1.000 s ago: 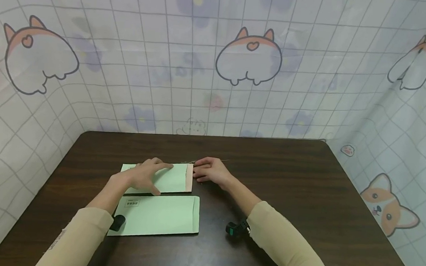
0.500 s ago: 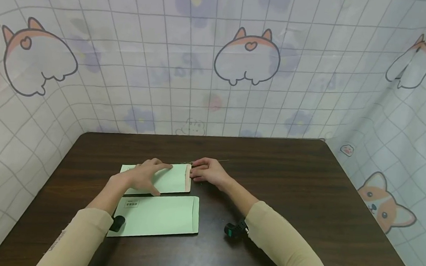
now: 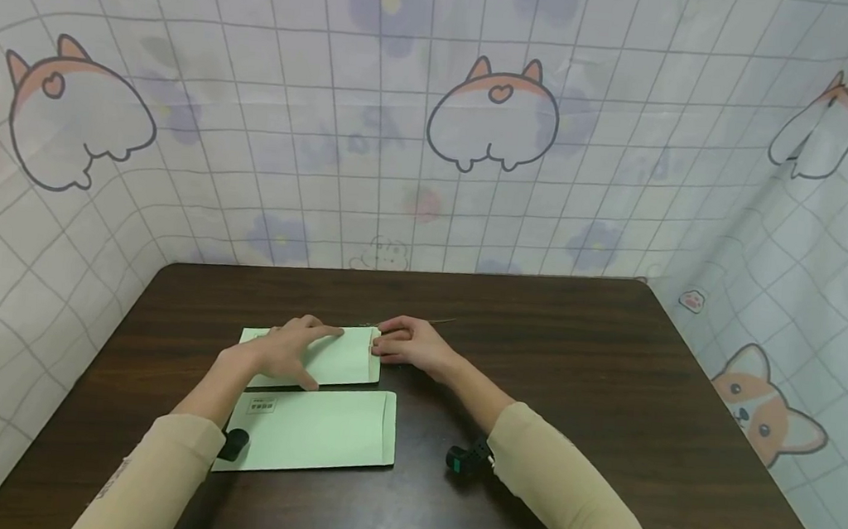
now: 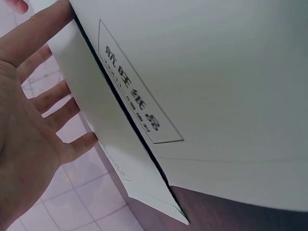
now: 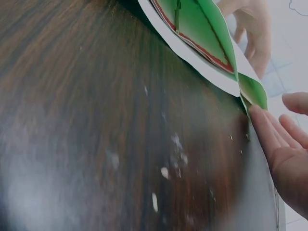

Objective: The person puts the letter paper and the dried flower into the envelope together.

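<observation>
Two pale green envelopes lie on the table in the head view. My left hand (image 3: 286,352) rests with spread fingers on the far envelope (image 3: 345,354). At that envelope's right end, my right hand (image 3: 413,347) touches the flap end with its fingertips. In the right wrist view those fingers (image 5: 272,127) are nearly straight against the green paper, and the thumb stands apart. The near envelope (image 3: 321,431) lies in front, untouched, with printed characters in a box. Its mouth gapes in the right wrist view, showing green inside and a reddish edge.
A dark wood-grain table (image 3: 572,376) bears everything. A thin stem-like strand (image 3: 442,321) lies behind my right hand. Small pale flecks (image 5: 165,172) are scattered on the wood in the right wrist view. A patterned cloth (image 3: 315,123) hangs behind and at both sides.
My right fingers have shifted slightly left, onto the far envelope's end. The pinkish strip there has narrowed to a thin line, with green paper now showing. My left hand has stayed in place.
</observation>
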`<action>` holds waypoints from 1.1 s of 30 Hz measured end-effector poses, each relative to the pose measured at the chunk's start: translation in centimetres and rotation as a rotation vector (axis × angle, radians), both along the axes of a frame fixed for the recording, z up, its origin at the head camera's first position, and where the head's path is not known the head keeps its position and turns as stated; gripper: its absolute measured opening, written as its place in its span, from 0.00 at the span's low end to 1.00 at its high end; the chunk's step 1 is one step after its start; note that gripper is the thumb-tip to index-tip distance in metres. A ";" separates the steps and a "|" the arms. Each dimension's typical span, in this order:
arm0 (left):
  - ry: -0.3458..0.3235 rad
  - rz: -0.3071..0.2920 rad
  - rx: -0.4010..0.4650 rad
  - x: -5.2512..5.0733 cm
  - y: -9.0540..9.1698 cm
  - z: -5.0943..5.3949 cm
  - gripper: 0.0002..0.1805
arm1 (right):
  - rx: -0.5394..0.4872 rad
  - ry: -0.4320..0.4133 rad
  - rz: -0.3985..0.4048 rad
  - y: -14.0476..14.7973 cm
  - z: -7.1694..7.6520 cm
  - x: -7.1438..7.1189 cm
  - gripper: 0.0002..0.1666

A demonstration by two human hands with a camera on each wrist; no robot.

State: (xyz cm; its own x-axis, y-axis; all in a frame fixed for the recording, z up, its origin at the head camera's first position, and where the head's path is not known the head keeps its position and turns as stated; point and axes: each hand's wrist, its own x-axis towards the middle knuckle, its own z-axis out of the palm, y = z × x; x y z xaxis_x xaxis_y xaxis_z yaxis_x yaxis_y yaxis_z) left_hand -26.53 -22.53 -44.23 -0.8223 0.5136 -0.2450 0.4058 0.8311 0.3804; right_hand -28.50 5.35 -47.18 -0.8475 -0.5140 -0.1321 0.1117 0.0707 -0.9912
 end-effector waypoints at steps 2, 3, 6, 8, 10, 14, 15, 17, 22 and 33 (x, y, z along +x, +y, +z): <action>0.000 -0.002 0.003 0.0 0.0 0.0 0.52 | 0.006 0.006 0.003 0.5 0.1 -0.1 0.25; 0.001 -0.004 0.003 0.0 0.0 0.0 0.52 | 0.012 0.013 -0.003 0.8 0.1 -0.2 0.24; 0.008 -0.007 0.009 0.1 0.0 -0.2 0.52 | 0.044 0.043 -0.044 2.0 0.0 -0.6 0.20; 0.012 -0.011 0.012 0.2 0.0 -0.2 0.52 | 0.079 0.072 -0.088 3.0 -0.1 -1.0 0.18; 0.016 -0.014 0.018 0.2 -0.1 -0.2 0.52 | 0.127 0.106 -0.137 3.9 0.0 -1.3 0.17; 0.020 -0.018 0.028 0.3 -0.1 -0.1 0.52 | 0.279 0.206 -0.233 5.8 0.2 -1.7 0.15; 0.021 -0.017 0.030 0.3 -0.2 -0.1 0.51 | 0.327 0.234 -0.255 6.1 0.3 -1.8 0.14; 0.019 -0.015 0.030 0.3 -0.2 0.0 0.51 | 0.419 0.292 -0.295 6.8 0.3 -2.1 0.13; 0.013 -0.014 0.031 0.3 -0.2 -0.1 0.51 | 0.569 0.390 -0.377 8.0 -0.1 -2.9 0.10; 0.011 -0.006 0.036 0.3 -0.2 -0.2 0.52 | 0.676 0.454 -0.358 8.0 -0.6 -3.8 0.10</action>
